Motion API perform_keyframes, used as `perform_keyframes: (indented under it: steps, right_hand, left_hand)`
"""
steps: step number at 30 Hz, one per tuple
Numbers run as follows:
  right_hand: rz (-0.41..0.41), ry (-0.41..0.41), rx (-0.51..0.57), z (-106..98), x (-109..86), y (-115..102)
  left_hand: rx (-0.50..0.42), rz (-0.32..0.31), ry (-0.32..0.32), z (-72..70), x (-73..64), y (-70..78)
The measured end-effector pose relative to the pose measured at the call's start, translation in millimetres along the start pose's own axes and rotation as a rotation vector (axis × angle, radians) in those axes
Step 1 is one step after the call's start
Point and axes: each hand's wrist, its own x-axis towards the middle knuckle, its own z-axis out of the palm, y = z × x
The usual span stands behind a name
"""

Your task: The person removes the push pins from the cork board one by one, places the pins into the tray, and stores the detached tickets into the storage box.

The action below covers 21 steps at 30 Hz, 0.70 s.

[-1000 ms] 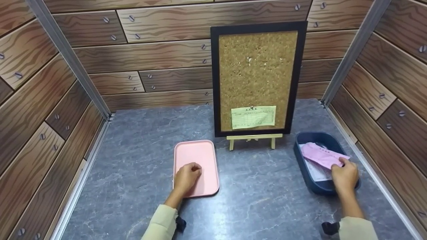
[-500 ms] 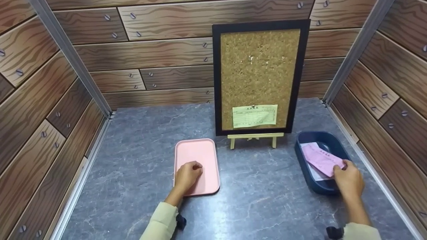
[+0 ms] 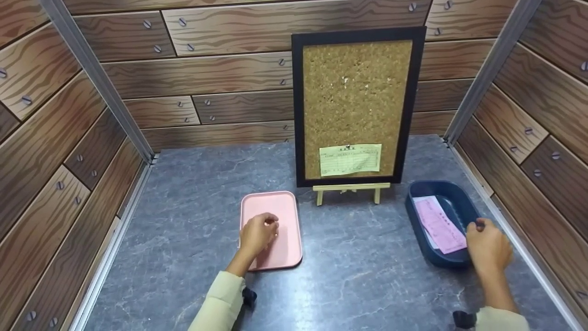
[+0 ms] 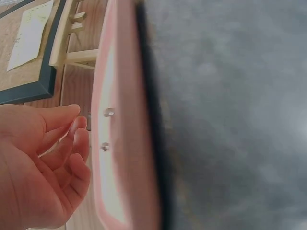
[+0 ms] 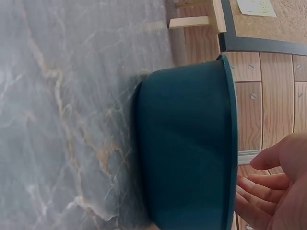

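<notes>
My left hand (image 3: 257,234) hovers over the pink tray (image 3: 287,207), fingers loosely bent with a gap between thumb and forefinger. In the left wrist view two small clear push pins (image 4: 109,112) show on the tray, just beyond the fingertips. Over at the right, a pink printed slip (image 3: 441,227) lies in the dark blue bin (image 3: 418,230), on top of a white paper (image 3: 432,240). My right hand (image 3: 490,246) is at the bin's right rim, thumb and fingers apart with nothing between them, as the right wrist view shows.
Behind the tray and bin, a black-framed cork board (image 3: 356,110) stands on a small wooden easel (image 3: 351,187). A pale yellow form (image 3: 350,161) is pinned low on it. Wood-print walls enclose the grey marbled table (image 3: 183,220) at the back and sides.
My right hand has let go of the pink slip, which now lies flat in the bin, and has moved right to the rim. My left hand has risen slightly, its fingers spreading.
</notes>
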Motion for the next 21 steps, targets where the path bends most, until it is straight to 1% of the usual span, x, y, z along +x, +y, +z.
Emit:
perform_keyframes:
  steps: [2, 6, 10, 12, 17, 21]
  right_hand:
    - [0.001, 0.008, 0.013, 0.7, 0.5, -5.3]
    - [-0.009, 0.029, 0.049, 3.3, 1.7, -18.2]
    - [-0.049, 0.059, 0.101, 6.5, 4.2, -33.6]
    - [-0.084, 0.079, 0.137, 8.7, 5.2, -42.3]
    - [-0.202, 0.142, 0.230, 16.3, 7.5, -64.0]
    - [-0.309, 0.163, 0.327, 24.1, 11.8, -77.8]
  left_hand:
    - [-0.010, 0.002, 0.005, -3.9, 5.2, 5.5]
    - [-0.009, 0.036, 0.043, -10.9, 16.6, 20.0]
    - [0.015, 0.095, 0.100, -14.9, 26.0, 39.0]
    - [0.028, 0.127, 0.128, -14.6, 30.7, 48.9]
    - [0.042, 0.232, 0.205, -9.3, 42.0, 71.0]
    - [0.051, 0.321, 0.268, -4.1, 50.8, 86.7]
